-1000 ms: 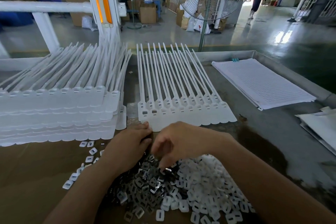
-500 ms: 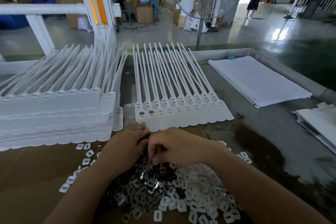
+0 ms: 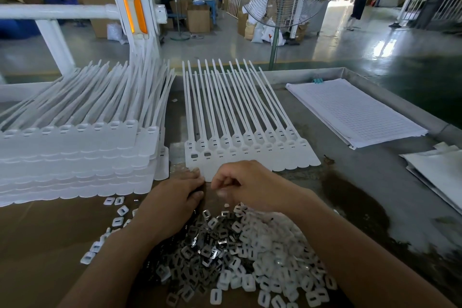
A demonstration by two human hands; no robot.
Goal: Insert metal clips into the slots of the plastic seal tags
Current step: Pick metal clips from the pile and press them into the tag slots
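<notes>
Rimmed table [image 3: 375, 87] holds tags [image 3: 250, 152] (perhaps two clipped).

Head-worn view looks forward and down, close over the worktable [image 3: 350, 182].

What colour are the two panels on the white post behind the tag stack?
The panels are orange, seen in the head view.

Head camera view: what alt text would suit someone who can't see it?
A person's left hand and right hand sit close together at the near edge of a row of tags, just past a pile of clips. A stack of tags lies left.
</notes>
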